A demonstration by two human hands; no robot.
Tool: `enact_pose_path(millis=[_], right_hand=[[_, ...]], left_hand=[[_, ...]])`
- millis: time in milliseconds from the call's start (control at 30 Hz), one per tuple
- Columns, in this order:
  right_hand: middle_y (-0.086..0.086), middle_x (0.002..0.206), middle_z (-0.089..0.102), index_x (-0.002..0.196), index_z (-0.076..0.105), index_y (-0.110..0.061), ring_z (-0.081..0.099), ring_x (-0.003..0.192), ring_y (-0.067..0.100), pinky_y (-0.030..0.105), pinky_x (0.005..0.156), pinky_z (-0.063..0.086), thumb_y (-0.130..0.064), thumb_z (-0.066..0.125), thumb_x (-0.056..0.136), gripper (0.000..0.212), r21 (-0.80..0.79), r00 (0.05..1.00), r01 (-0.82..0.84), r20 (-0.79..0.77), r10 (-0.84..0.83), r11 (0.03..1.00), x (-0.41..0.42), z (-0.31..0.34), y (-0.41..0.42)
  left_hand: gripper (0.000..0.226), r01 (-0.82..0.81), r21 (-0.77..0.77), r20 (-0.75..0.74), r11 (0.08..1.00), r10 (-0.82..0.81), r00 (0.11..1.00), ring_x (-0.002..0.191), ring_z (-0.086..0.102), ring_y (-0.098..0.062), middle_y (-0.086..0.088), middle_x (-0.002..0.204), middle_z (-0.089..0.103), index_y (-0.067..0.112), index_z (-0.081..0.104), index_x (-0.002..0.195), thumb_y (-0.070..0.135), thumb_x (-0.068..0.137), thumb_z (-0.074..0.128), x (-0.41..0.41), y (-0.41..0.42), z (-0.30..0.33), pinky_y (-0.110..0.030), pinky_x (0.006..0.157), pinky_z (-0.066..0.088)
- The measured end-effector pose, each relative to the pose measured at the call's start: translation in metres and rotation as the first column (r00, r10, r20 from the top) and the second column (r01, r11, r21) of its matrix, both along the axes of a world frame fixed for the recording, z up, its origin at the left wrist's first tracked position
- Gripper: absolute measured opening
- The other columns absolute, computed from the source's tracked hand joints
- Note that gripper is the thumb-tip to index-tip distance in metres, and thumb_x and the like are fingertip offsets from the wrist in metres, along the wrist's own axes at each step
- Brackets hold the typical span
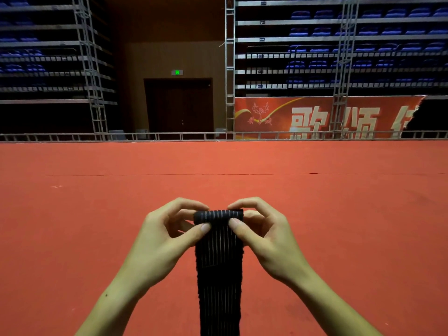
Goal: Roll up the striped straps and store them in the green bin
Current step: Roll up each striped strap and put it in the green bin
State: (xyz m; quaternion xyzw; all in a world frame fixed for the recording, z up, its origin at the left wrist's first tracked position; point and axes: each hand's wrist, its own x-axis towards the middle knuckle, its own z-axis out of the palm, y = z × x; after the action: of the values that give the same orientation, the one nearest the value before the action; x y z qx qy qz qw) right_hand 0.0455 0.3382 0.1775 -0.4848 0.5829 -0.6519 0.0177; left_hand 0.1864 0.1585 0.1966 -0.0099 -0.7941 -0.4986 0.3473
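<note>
A black strap with thin pale stripes [219,267] hangs in front of me, its lower length running down out of the bottom edge of the view. Its top end is curled into a small roll [218,215]. My left hand [167,238] pinches the roll's left end between thumb and curled fingers. My right hand [264,234] pinches the right end the same way. No green bin is in view.
A wide red carpet floor [97,214] spreads below and ahead of my hands. A low metal truss rail [169,136] borders its far edge. Beyond stand tiers of blue seats [363,32], a red banner [315,117] and a dark door [179,105].
</note>
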Motion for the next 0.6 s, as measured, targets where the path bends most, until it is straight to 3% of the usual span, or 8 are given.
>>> enact_pose_path(millis=[167, 300, 367, 500, 600], right_hand=[[0.007, 0.094, 0.075, 0.113, 0.069, -0.017, 0.067, 0.083, 0.015, 0.040, 0.074, 0.052, 0.003, 0.067, 0.101, 0.023, -0.020, 1.000, -0.024, 0.013, 0.024, 0.999, 0.0027, -0.0002, 0.0014], [0.003, 0.099, 0.075, 0.105, 0.071, -0.020, 0.068, 0.087, 0.019, 0.038, 0.078, 0.053, 0.014, 0.062, 0.094, 0.037, -0.018, 1.000, 0.012, 0.012, -0.012, 1.000, 0.0028, -0.0044, 0.0011], [0.003, 0.099, 0.074, 0.110, 0.068, -0.021, 0.067, 0.085, 0.017, 0.038, 0.077, 0.053, 0.009, 0.064, 0.094, 0.035, 0.002, 1.000, 0.009, 0.030, -0.009, 1.000, 0.0018, -0.0060, 0.0028], [0.012, 0.103, 0.077, 0.117, 0.069, -0.029, 0.072, 0.090, 0.022, 0.046, 0.073, 0.064, -0.018, 0.073, 0.094, 0.025, 0.052, 0.992, -0.058, 0.113, 0.052, 0.997, 0.0004, -0.0057, 0.0066], [0.012, 0.100, 0.078, 0.116, 0.072, -0.021, 0.076, 0.089, 0.022, 0.047, 0.068, 0.066, -0.018, 0.076, 0.101, 0.017, 0.063, 0.996, -0.027, 0.089, 0.021, 0.998, 0.0020, -0.0058, 0.0060]], left_hand=[[0.019, 0.004, 0.053, 0.064, 0.999, -0.007, 0.998, 0.073, 0.064, -0.010, -0.008, 0.087, 0.080, 0.035, 0.077, 0.107, 0.044, 0.092, 0.072, -0.0010, 0.0039, -0.0008, -0.032, 0.066, 0.055], [0.016, 0.031, 0.054, 0.034, 0.998, -0.033, 0.999, 0.076, 0.065, -0.013, -0.012, 0.088, 0.079, 0.027, 0.079, 0.107, 0.037, 0.095, 0.074, -0.0026, 0.0068, -0.0014, -0.033, 0.067, 0.055], [0.015, 0.038, 0.045, 0.018, 0.998, -0.039, 0.999, 0.076, 0.066, -0.016, -0.013, 0.089, 0.079, 0.027, 0.079, 0.108, 0.033, 0.095, 0.080, -0.0020, 0.0058, -0.0022, -0.034, 0.068, 0.055], [0.022, -0.027, -0.011, -0.003, 1.000, 0.026, 1.000, 0.082, 0.073, -0.018, -0.006, 0.093, 0.080, 0.030, 0.078, 0.108, 0.031, 0.088, 0.086, -0.0016, 0.0007, -0.0041, -0.035, 0.075, 0.058], [0.022, -0.080, -0.079, -0.009, 0.994, 0.079, 0.997, 0.084, 0.072, -0.016, 0.000, 0.095, 0.080, 0.026, 0.079, 0.106, 0.022, 0.088, 0.091, -0.0013, -0.0005, -0.0056, -0.031, 0.076, 0.057]])
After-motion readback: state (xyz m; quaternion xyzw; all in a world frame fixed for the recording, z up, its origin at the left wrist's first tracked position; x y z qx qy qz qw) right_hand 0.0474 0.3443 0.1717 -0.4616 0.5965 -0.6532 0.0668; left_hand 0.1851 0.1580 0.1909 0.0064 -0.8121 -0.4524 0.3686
